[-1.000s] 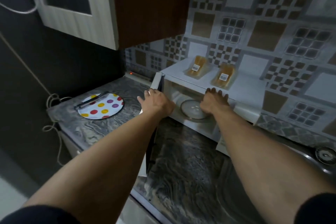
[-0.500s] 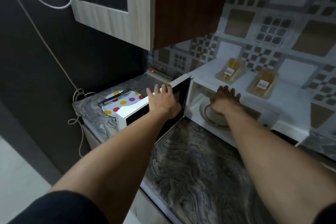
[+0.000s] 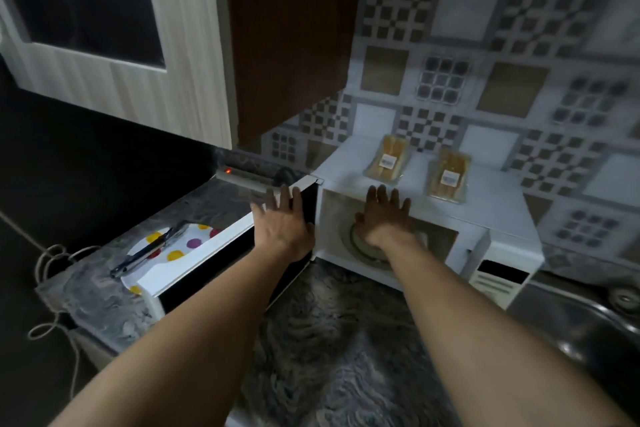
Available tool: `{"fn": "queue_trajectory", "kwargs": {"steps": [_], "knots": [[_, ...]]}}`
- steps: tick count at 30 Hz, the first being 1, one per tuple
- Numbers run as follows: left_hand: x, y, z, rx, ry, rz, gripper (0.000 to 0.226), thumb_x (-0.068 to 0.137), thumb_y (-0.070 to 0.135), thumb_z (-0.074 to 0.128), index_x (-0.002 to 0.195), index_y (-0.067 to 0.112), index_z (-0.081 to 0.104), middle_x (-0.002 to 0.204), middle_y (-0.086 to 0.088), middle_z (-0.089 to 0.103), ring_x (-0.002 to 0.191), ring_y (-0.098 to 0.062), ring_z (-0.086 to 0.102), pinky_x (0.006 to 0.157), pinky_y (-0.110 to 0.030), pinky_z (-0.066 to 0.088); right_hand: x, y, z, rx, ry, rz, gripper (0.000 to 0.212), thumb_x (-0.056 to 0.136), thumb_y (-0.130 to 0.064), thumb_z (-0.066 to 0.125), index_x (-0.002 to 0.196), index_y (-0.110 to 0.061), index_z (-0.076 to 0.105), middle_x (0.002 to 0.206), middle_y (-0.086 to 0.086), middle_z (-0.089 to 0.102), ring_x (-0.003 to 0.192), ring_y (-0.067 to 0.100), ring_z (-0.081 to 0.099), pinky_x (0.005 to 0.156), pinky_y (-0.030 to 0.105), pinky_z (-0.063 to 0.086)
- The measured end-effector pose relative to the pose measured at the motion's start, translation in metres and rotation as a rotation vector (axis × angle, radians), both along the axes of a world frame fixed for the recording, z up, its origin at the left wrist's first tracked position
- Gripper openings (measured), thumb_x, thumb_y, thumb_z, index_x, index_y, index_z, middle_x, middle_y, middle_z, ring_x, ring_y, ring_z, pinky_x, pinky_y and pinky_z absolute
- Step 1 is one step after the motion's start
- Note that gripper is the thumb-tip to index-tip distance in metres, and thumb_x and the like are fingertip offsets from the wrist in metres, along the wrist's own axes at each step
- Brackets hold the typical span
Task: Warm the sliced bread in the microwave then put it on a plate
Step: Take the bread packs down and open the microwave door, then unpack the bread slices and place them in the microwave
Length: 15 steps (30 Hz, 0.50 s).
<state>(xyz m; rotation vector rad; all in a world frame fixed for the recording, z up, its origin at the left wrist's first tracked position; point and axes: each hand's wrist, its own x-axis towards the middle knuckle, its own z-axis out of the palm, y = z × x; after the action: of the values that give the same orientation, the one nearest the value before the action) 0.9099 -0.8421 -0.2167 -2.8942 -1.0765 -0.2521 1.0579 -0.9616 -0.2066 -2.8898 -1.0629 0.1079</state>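
Note:
The white microwave (image 3: 491, 208) stands on the counter with its door (image 3: 194, 265) swung wide open to the left. My left hand (image 3: 282, 224) lies flat on the door's top edge near the hinge, fingers spread. In front of the open cavity, my right hand (image 3: 384, 215) has its spread fingers at the upper rim, above the glass turntable (image 3: 363, 255). Two wrapped packs of sliced bread (image 3: 388, 159) (image 3: 448, 175) lie on top of the microwave. A polka-dot plate (image 3: 188, 243) sits left of the door, partly hidden by it.
Metal tongs (image 3: 145, 255) rest across the plate. A power strip with a red light (image 3: 242, 178) lies against the back wall. A wall cabinet (image 3: 173, 45) hangs low over the left counter. A steel sink (image 3: 588, 329) is at the right, and a cord (image 3: 48, 263) dangles off the left edge.
The microwave door has swung open to the left with my left hand on it and now covers part of the plate. My right hand stays at the cavity's opening.

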Motion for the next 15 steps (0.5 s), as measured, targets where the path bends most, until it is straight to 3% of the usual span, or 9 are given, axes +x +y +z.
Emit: {"fn": "queue_trajectory", "kwargs": {"steps": [7,11,15], "knots": [[0.037,0.015,0.000,-0.017,0.036,-0.093,0.075,0.096,0.058,0.027,0.157,0.022,0.001,0.165,-0.006,0.003,0.150,-0.037,0.003,0.117,-0.062,0.004,-0.003,-0.011,0.007,0.104,0.001,-0.048,0.065,0.106,-0.034,0.033,0.159,-0.004,0.009,0.166,0.015,0.009,0.153,0.030,0.008,0.124,0.048,0.004],[0.065,0.010,0.007,-0.068,-0.059,-0.169,0.072,0.099,0.054,0.029,0.157,0.023,0.001,0.164,-0.009,0.009,0.149,-0.036,0.010,0.118,-0.061,0.007,-0.002,-0.026,0.020,0.255,-0.109,-0.086,0.057,0.106,-0.031,0.036,0.155,-0.004,0.026,0.157,0.016,0.033,0.147,0.031,0.024,0.123,0.048,0.012],[0.092,-0.001,0.018,-0.121,-0.239,-0.285,0.067,0.101,0.048,0.033,0.157,0.023,0.005,0.163,-0.012,0.015,0.149,-0.034,0.014,0.120,-0.055,0.009,0.009,-0.038,0.038,0.322,-0.248,-0.157,0.049,0.105,-0.028,0.040,0.150,-0.009,0.035,0.150,0.014,0.040,0.141,0.030,0.032,0.119,0.044,0.022]]}}
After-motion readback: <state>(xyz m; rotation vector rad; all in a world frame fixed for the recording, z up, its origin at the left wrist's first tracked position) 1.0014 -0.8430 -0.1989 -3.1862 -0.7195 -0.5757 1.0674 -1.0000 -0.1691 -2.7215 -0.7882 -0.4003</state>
